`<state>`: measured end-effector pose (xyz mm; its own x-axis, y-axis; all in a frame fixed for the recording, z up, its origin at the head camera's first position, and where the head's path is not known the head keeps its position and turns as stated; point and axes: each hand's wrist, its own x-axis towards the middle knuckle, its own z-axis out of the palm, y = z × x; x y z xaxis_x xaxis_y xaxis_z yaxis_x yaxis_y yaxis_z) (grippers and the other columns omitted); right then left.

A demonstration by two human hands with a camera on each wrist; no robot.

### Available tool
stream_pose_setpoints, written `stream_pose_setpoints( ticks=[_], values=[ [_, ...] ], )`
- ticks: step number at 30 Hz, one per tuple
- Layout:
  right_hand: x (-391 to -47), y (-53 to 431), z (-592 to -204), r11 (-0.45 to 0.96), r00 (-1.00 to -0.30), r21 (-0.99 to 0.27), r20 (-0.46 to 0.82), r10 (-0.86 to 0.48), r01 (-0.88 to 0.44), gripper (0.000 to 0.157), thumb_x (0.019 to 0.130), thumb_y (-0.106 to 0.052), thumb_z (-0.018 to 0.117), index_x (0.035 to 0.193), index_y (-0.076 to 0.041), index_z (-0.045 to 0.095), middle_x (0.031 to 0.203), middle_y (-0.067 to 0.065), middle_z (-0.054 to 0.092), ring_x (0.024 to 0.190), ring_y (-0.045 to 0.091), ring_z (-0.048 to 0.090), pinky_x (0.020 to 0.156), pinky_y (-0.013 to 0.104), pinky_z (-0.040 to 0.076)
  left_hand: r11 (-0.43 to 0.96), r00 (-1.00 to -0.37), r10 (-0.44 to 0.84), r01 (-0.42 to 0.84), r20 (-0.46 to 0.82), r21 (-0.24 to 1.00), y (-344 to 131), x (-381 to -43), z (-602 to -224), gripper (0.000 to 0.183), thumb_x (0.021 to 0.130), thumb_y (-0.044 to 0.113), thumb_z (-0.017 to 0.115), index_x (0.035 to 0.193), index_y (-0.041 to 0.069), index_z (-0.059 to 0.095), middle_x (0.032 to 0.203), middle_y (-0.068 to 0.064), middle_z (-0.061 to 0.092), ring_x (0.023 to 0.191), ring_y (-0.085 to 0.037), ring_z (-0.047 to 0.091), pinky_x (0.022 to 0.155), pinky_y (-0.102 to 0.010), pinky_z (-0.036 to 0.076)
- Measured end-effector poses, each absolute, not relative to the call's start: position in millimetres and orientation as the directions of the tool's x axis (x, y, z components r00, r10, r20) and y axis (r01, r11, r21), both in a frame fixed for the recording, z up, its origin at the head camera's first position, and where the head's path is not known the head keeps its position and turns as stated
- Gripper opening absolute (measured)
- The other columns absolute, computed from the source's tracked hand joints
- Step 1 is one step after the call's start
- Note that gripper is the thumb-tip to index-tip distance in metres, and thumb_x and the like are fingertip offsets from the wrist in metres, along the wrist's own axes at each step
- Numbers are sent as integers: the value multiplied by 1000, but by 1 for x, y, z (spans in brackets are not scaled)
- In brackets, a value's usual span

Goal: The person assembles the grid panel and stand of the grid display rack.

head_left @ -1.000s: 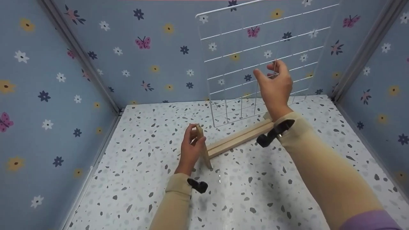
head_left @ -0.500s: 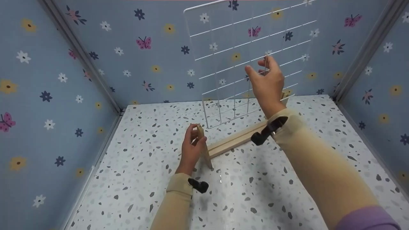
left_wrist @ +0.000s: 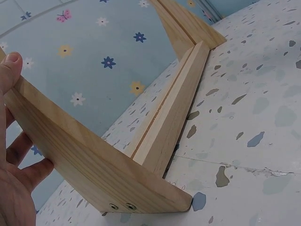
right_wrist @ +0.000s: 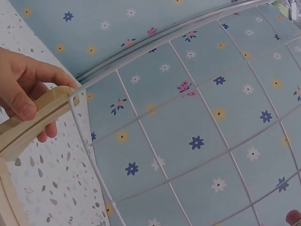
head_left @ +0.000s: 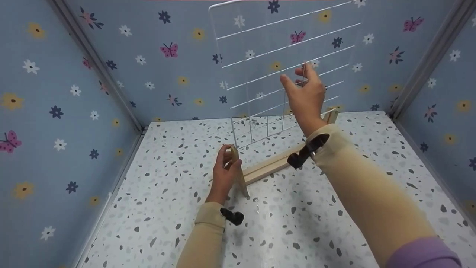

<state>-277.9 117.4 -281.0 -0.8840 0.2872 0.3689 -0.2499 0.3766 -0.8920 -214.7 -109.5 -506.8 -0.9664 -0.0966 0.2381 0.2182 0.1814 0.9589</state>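
While the left hand (head_left: 223, 173) pinches the upper part of the stand's left end piece (head_left: 241, 175) between thumb and fingers, the right hand (head_left: 306, 95) holds up a white wire grid (head_left: 282, 70), its fingers hooked behind the wires and its thumb in front, set apart from them. The relation that counts is between the grid's bottom edge and the wooden base (head_left: 267, 170) lying on the counter (head_left: 160, 223). From the head view, the grid lies above and beyond that base, its bottom edge slanting up to the right much as the base's long axis does, so the 2 run close to parallel but apart. A narrow groove (left_wrist: 164, 101) runs along the base, and it is bare of wire in the left wrist view. The grid's lower left corner is just beside the top of the left end piece; whether they touch, I cannot tell. Its lower right corner appears by the top of the right end piece (head_left: 330, 116). The left grip is nearer that first corner, while the right grip sits higher, among the wires.
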Motion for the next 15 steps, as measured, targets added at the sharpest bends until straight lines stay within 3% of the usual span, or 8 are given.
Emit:
stream_pose_setpoints(
  ticks=[6, 15],
  values=[
    [-279, 115, -280, 370, -886, -892, 371, 277, -258, 55, 91, -43, 75, 135, -15, 56, 135, -1, 59, 116, 14, 59, 95, 25, 55, 184, -966, -91, 221, 240, 958, -111, -214, -508, 58, 99, 29, 68, 148, 39, 40, 129, -1, 57, 128, -19, 53, 117, -39, 38],
    [-282, 115, -281, 327, -894, -908, 356, 272, -262, 61, 91, -42, 75, 141, -15, 53, 134, -2, 58, 113, 13, 59, 94, 26, 55, 194, -954, -64, 276, 293, 941, -113, -214, -510, 54, 100, 33, 66, 147, 39, 41, 130, 2, 58, 127, -15, 53, 116, -38, 39]
  ],
)
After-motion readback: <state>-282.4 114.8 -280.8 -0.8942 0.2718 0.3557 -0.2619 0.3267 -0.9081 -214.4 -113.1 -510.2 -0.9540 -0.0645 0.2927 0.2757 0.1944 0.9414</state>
